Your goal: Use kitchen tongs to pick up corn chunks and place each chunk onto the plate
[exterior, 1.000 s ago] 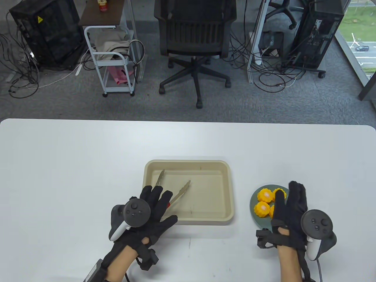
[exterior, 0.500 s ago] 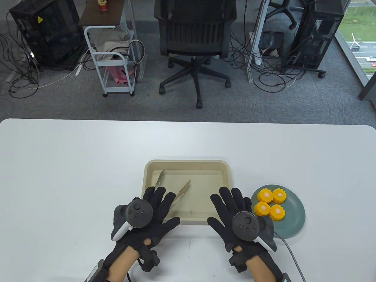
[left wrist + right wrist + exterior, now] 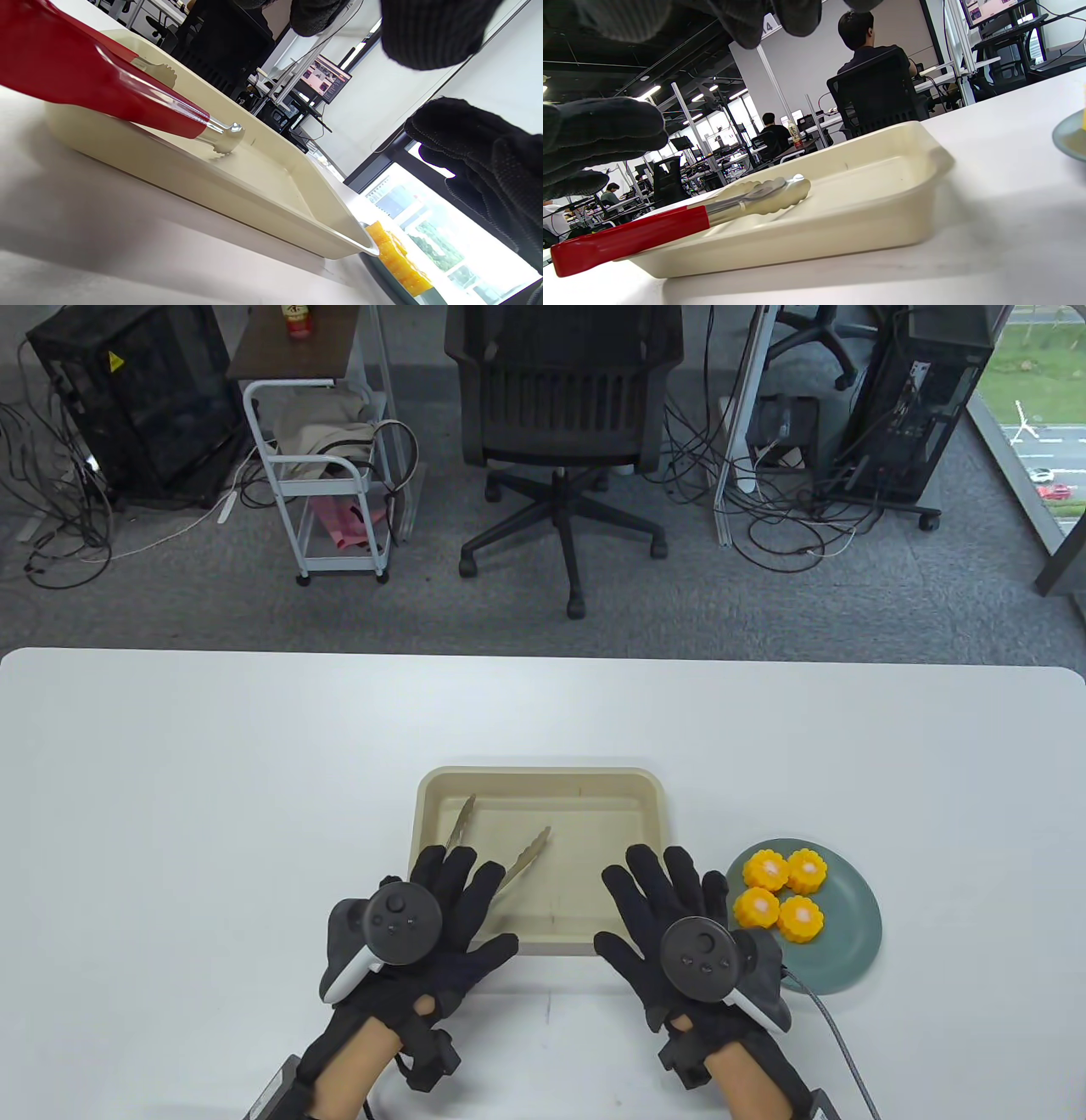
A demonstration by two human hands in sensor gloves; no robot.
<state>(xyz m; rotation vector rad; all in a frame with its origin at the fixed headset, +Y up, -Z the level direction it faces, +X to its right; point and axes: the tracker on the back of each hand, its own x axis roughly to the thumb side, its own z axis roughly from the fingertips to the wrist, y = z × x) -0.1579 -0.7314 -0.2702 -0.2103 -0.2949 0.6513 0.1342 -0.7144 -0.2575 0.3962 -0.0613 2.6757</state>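
Fingers of the left hand [image 3: 424, 933] are spread flat above the near left corner of the tray [image 3: 543, 780], nothing gripped. Tongs [image 3: 509, 865] are seen lying in that tray, arms apart, red handle propped over the near rim under the left hand. The right hand [image 3: 679, 937] is splayed over the tray's near right corner, holding nothing, and four corn chunks [image 3: 779, 892] are gathered on the plate [image 3: 848, 950] just beside it.
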